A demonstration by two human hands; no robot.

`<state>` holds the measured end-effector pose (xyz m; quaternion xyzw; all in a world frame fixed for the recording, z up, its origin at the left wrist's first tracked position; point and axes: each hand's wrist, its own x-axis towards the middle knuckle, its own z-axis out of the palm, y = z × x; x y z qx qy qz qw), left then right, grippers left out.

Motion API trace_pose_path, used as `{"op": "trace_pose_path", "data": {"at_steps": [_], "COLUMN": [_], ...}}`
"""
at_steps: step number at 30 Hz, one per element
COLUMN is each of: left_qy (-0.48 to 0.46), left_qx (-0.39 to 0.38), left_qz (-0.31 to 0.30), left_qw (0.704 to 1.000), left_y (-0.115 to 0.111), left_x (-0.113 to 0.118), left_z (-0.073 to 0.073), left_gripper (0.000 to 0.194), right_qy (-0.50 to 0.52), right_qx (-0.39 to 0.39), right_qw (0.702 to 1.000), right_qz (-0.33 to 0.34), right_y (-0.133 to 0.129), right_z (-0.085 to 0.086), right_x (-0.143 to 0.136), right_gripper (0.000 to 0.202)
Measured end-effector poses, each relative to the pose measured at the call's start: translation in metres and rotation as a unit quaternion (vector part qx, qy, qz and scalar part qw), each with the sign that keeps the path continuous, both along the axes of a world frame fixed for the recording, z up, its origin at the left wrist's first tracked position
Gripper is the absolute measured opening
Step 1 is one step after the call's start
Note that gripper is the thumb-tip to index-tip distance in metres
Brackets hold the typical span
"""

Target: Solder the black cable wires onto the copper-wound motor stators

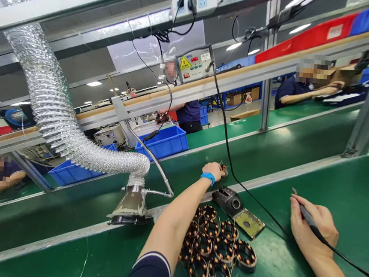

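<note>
"Green bench [276, 276] along the bottom of my frame. What am I holding with the left?"

"My left hand [213, 171], right of centre, has its fingers closed on a coil [224, 169], over the green belt [284, 140] beyond the metal rail [271, 177]. I can't tell whether the coil touches the belt."

"And the right?"

"My right hand [317, 227], towards the frame's right side, grips a soldering iron [307, 215] like a pen. The tip points to the upper left, touching nothing; the cord [351, 261] runs off at lower right."

"Other coils?"

"A close-packed group of coils [223, 250] sits on the bench at bottom centre, copper windings showing. My left forearm [175, 222] hides some of it. Just above, the stand [227, 199] lies with its yellowish sponge [250, 224] towards the right hand."

"What's left of my arm?"

"A hood [130, 203], on the end of a silver duct [54, 101] from the upper left. At upper centre I see a control box [195, 65] bearing a yellow warning label [186, 62]."
</note>
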<state>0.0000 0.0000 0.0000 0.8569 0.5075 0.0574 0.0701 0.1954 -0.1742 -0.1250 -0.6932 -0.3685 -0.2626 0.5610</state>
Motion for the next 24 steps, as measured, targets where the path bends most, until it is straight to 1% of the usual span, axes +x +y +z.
{"op": "trace_pose_path", "data": {"at_steps": [3,5,7,9,11,12,13,15,17,18,20,21,22,24], "left_qy": [-0.020,-0.038,-0.051,-0.048,-0.032,-0.022,-0.012,0.010,0.040,0.056,0.087,0.100,0.111,0.120], "left_qx": [0.020,0.049,0.073,0.067,0.048,0.034,0.016,-0.027,-0.058,-0.069,-0.085,-0.093,-0.096,-0.085], "left_qz": [-0.011,-0.045,-0.087,-0.115,-0.120,-0.117,-0.111,-0.088,-0.056,-0.042,-0.026,-0.024,-0.022,-0.013], "left_qw": [1.000,0.997,0.992,0.990,0.991,0.992,0.994,0.996,0.996,0.995,0.992,0.990,0.989,0.989], "left_y": [-0.032,-0.062,-0.100,-0.142,-0.186,-0.207,-0.226,-0.260,-0.288,-0.298,-0.313,-0.316,-0.317,-0.311], "left_x": [-0.021,-0.042,-0.072,-0.108,-0.148,-0.167,-0.186,-0.219,-0.244,-0.253,-0.263,-0.265,-0.264,-0.258], "left_z": [0.020,0.035,0.051,0.065,0.071,0.071,0.067,0.054,0.033,0.022,-0.001,-0.012,-0.022,-0.039], "left_gripper": [0.035,0.033,0.028,0.026,0.025,0.025,0.024,0.022,0.019,0.018,0.016,0.016,0.016,0.019], "right_qy": [0.025,0.039,0.048,0.052,0.052,0.050,0.047,0.039,0.033,0.033,0.034,0.032,0.029,0.025], "right_qx": [-0.003,-0.018,-0.033,-0.053,-0.081,-0.094,-0.102,-0.106,-0.105,-0.106,-0.111,-0.113,-0.115,-0.115], "right_qw": [1.000,0.999,0.998,0.997,0.995,0.994,0.994,0.993,0.994,0.994,0.993,0.993,0.993,0.993], "right_qz": [-0.001,0.000,0.004,0.005,-0.002,-0.008,-0.014,-0.018,-0.019,-0.019,-0.019,-0.019,-0.017,-0.018], "right_y": [0.003,0.006,0.009,0.012,0.014,0.015,0.016,0.016,0.015,0.015,0.014,0.014,0.014,0.014], "right_z": [-0.002,-0.005,-0.009,-0.011,-0.011,-0.011,-0.010,-0.008,-0.006,-0.005,-0.004,-0.004,-0.004,-0.005], "right_x": [-0.002,-0.002,-0.002,0.000,0.001,0.002,0.002,0.000,-0.002,-0.003,-0.005,-0.005,-0.005,-0.003], "right_gripper": [0.049,0.048,0.046,0.042,0.037,0.036,0.034,0.032,0.030,0.029,0.030,0.031,0.032,0.034]}}
